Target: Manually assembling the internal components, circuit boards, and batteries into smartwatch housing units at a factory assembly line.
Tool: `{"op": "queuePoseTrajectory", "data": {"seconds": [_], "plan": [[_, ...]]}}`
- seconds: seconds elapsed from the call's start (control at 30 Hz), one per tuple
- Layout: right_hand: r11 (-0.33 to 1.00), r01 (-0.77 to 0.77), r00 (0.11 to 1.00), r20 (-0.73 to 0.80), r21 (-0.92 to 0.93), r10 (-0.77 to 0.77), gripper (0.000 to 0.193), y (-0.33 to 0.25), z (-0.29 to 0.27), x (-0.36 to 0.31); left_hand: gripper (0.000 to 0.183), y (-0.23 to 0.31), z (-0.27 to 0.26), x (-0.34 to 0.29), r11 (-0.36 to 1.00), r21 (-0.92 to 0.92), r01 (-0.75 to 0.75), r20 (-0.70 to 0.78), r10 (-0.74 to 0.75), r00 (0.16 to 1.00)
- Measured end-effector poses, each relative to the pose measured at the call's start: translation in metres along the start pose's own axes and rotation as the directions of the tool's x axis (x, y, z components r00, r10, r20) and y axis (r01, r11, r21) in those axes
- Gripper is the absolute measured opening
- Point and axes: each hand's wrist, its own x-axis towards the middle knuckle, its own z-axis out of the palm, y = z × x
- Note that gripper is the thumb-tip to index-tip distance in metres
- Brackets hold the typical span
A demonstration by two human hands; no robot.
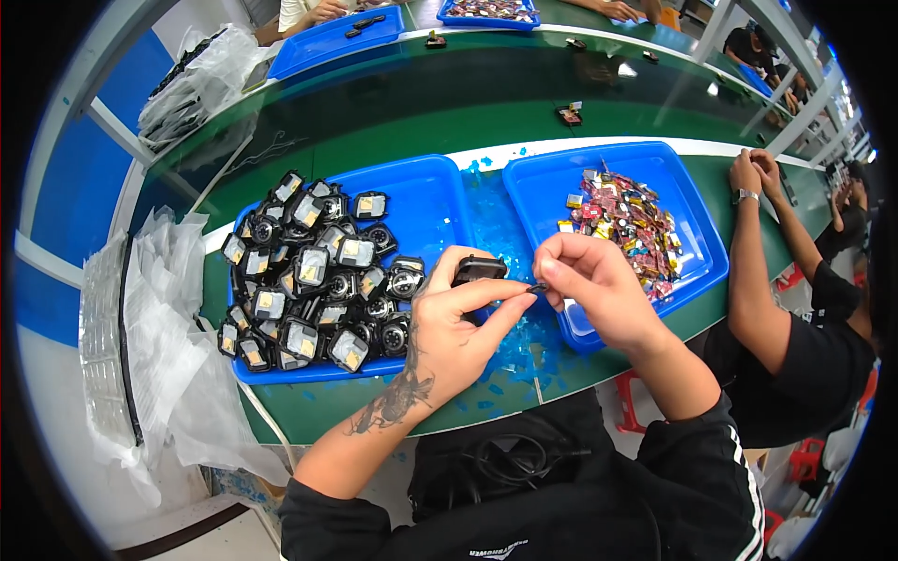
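Note:
Over the gap between two blue trays, my left hand [458,323] is closed around a black smartwatch case [480,269]. Its thumb and forefinger meet at a small dark piece [536,288], too small to name. My right hand [599,285] has its fingers pinched at that same spot; what lies between them is mostly hidden. To the left, a blue tray [438,201] carries a heap of black watch cases [309,266], many with a silvery back and a tan patch. The right blue tray [700,238] holds a pile of small red, yellow and silver electronic parts [627,215].
Blue film scraps [500,220] litter the green bench between the trays. Beyond runs a dark green conveyor [449,103] with a few small parts on it. Clear plastic sheets [192,327] hang at left. A co-worker's arms [753,252] rest at right. More blue trays [337,42] stand across.

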Motion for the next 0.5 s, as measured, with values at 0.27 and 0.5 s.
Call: {"op": "queuePoseTrajectory", "data": {"seconds": [0.27, 0.5], "plan": [[0.993, 0.041, 0.998, 0.056, -0.108, -0.035, 0.013, -0.017, -0.010, -0.009, 0.012, 0.000, -0.002, 0.001, 0.999, 0.045, -0.026, 0.053, 0.024, 0.998], [0.975, 0.018, 0.995, 0.098, -0.221, 0.004, 0.013, -0.019, -0.006, -0.013, 0.012, -0.001, -0.002, 0.000, 0.997, 0.066, -0.049, 0.075, 0.044, 0.996]]}}
